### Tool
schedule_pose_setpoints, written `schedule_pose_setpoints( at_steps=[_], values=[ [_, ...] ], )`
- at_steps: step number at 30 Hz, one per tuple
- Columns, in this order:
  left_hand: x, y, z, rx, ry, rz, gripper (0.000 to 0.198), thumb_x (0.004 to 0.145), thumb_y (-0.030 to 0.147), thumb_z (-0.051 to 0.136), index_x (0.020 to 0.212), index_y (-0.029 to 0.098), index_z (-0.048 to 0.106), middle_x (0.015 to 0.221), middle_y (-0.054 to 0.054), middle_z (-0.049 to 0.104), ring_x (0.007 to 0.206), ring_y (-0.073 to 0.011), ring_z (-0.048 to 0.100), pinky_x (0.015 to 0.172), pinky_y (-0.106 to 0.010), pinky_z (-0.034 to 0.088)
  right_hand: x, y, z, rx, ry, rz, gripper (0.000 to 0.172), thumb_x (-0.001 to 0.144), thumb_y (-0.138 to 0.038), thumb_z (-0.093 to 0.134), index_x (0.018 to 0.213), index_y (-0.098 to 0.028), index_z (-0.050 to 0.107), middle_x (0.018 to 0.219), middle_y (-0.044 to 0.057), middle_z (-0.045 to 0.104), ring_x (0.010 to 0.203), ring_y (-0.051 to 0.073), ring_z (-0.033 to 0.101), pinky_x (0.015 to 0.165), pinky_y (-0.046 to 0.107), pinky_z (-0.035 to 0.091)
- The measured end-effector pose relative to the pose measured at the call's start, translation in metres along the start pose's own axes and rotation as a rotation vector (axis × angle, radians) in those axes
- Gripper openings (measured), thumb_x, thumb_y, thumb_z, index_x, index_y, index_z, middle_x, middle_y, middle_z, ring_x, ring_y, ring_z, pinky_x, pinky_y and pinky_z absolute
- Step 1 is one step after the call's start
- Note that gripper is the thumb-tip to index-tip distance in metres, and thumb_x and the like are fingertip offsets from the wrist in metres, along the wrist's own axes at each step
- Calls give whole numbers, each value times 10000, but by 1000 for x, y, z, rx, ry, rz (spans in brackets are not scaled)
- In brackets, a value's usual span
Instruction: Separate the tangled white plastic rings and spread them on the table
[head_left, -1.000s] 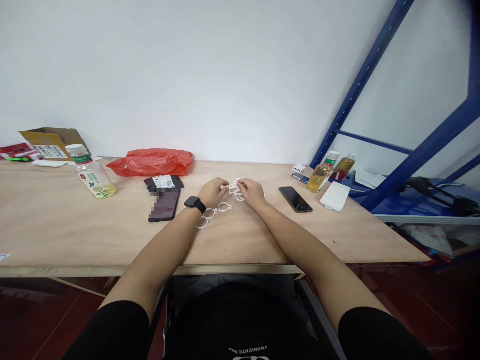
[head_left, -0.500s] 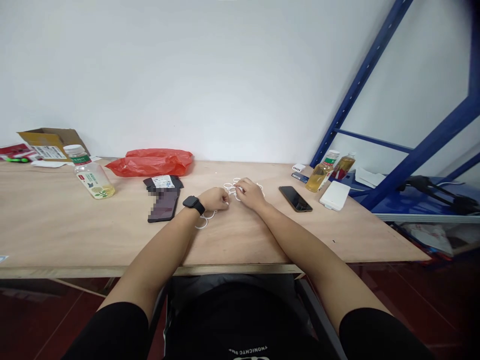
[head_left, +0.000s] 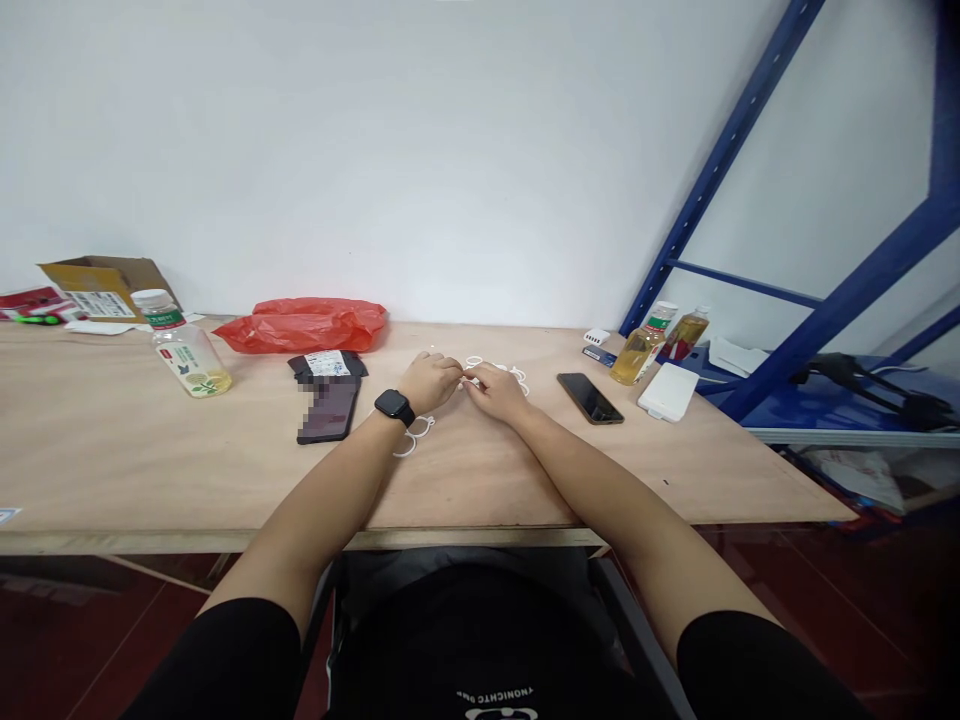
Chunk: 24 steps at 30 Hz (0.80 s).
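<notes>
My left hand [head_left: 430, 380], with a black watch on its wrist, and my right hand [head_left: 495, 390] meet over the middle of the wooden table [head_left: 150, 460]. Both are closed in a pinch on small white plastic rings [head_left: 474, 370]. A loose pile of the same white rings [head_left: 517, 375] lies just behind my right hand. Two or three joined rings [head_left: 414, 435] rest on the table under my left wrist.
A dark phone with a label [head_left: 326, 400] lies left of my hands, a red plastic bag [head_left: 307, 325] behind it. A bottle [head_left: 182, 345] and a cardboard box [head_left: 101, 285] stand far left. At right are a black phone [head_left: 590, 397], a white power bank [head_left: 667, 390], two bottles [head_left: 637, 355] and a blue rack [head_left: 825, 320].
My left hand dropped to the joined rings near the table, then rose again to meet the right hand at the pile. One ring visible beside my left wrist earlier is now hidden.
</notes>
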<state>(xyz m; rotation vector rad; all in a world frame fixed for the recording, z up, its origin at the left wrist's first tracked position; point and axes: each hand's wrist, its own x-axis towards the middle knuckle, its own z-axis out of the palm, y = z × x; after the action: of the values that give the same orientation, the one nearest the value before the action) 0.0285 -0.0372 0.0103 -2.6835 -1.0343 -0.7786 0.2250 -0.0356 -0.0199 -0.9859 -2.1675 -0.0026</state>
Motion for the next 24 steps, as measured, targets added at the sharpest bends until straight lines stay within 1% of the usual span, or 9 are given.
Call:
schedule_pose_setpoints(
  at_steps=[3,7,11,14,17,19,21,24],
  values=[
    [1,2,-2,58,-7,4,243,924,219,490,981,178,723,1086,-132,700,950,-247,592,873,-423,391,0,0,0,-9,11,18,228,909,-249,540,1083,-218,684,1020,66,698,866,182,628,814,303,476],
    [0,2,-1,84,10,5,250,932,223,481,985,182,722,1078,-122,705,952,-255,580,866,-430,378,1,0,0,-12,16,12,227,906,-246,540,1077,-215,686,1012,62,703,826,175,624,805,297,474],
    [-1,-4,8,-33,91,-43,220,929,262,526,983,186,726,1047,-93,708,961,-243,588,881,-411,409,1,-1,1,-13,21,20,232,915,-248,532,1086,-221,687,1003,56,705,771,163,616,796,294,470],
    [-2,-10,14,-150,173,-86,184,904,304,599,951,197,741,1050,-86,684,978,-226,589,902,-391,437,2,-1,1,-9,17,28,244,931,-272,527,1111,-227,685,1019,58,712,785,164,628,807,294,471],
    [-2,-12,16,-187,220,-146,163,878,317,647,947,216,754,978,-83,666,956,-223,585,890,-395,452,1,0,1,22,-2,62,304,931,-285,537,1212,-241,645,1055,52,725,818,173,653,830,304,481],
    [-1,-10,15,-224,207,-147,162,893,305,632,958,219,753,930,-76,678,925,-212,596,881,-387,460,0,0,1,63,-26,90,368,946,-295,514,1303,-250,585,1079,48,730,872,186,673,851,319,489],
    [-1,-7,13,-278,179,-120,162,909,283,607,962,218,746,931,-67,708,909,-200,615,894,-378,465,-1,0,2,119,-49,107,412,963,-301,480,1369,-250,526,1090,49,732,921,195,683,868,332,498],
    [0,-3,11,-347,158,-126,159,904,261,598,971,215,735,980,-57,741,930,-199,647,918,-373,479,-1,-2,4,172,-49,112,434,968,-284,460,1398,-246,493,1109,48,728,955,198,688,885,344,507]
  ],
)
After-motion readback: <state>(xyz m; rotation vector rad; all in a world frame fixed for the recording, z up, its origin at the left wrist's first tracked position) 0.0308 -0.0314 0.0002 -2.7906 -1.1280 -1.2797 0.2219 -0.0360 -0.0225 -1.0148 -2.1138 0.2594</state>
